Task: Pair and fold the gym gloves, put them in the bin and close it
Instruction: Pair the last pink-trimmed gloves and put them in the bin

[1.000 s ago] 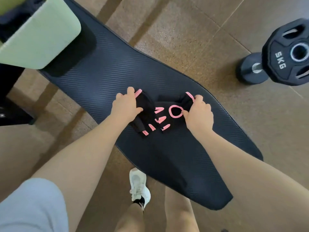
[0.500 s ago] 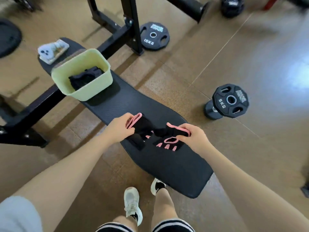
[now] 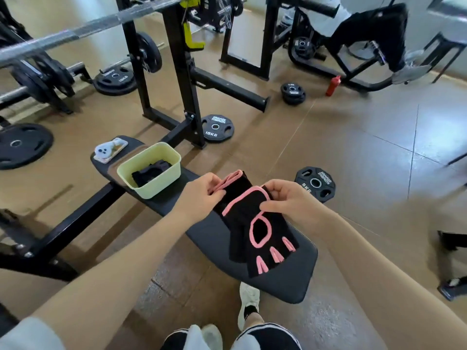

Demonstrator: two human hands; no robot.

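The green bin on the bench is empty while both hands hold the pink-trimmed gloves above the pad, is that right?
Not quite. The green bin is not empty: the head view shows black gloves inside it. The rest stands: the left hand and right hand hold the pink-trimmed gloves above the bench.

The black cloth gym gloves with pink trim (image 3: 255,223) look soft and matt; the pale green plastic bin (image 3: 161,184) is smooth; the black padded bench (image 3: 285,276) is finely ribbed.

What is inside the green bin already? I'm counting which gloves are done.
The green bin holds a dark glove bundle. Its count is unclear, and anything beneath is covered.
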